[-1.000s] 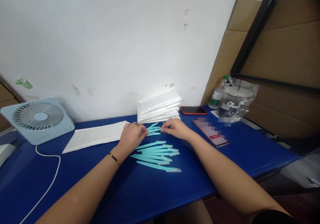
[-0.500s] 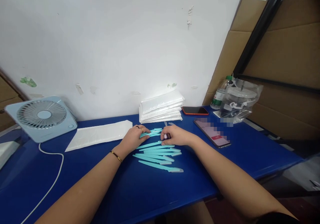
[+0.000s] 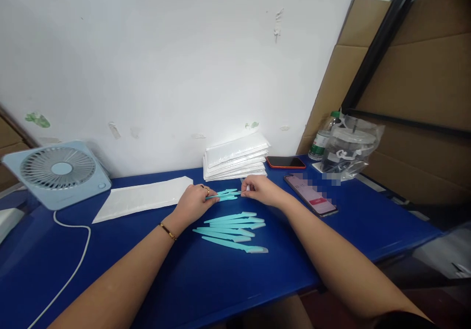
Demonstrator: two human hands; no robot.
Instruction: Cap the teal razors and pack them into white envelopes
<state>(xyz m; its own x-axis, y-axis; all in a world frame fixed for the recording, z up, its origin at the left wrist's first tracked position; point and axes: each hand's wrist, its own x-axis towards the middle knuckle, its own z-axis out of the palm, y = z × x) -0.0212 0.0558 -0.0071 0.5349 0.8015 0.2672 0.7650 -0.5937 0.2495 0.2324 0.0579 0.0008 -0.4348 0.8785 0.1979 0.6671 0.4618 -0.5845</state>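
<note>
Several turquoise eyebrow razors (image 3: 228,197) with pale tips lie bunched between my hands. My left hand (image 3: 198,199) is closed on the handle ends of this bunch, thumb toward me. At the other end, my right hand (image 3: 257,190) pinches the tip of one razor, its fingers curled. Some of the bunch is hidden by my left fingers. Nearer to me, more eyebrow razors (image 3: 224,232) are fanned out on the blue table (image 3: 228,280), tips to the right.
A white padded envelope (image 3: 143,199) lies flat at the left, beside a blue fan (image 3: 61,172) with a cable. A stack of white envelopes (image 3: 235,160) stands against the wall. Two phones (image 3: 311,195) (image 3: 286,162), a bottle (image 3: 321,140) and a bagged container (image 3: 349,147) are at the right.
The farthest razor of the near fan has left its place and joined the bunch at my hands. My right hand has moved slightly up and away from the fan.
</note>
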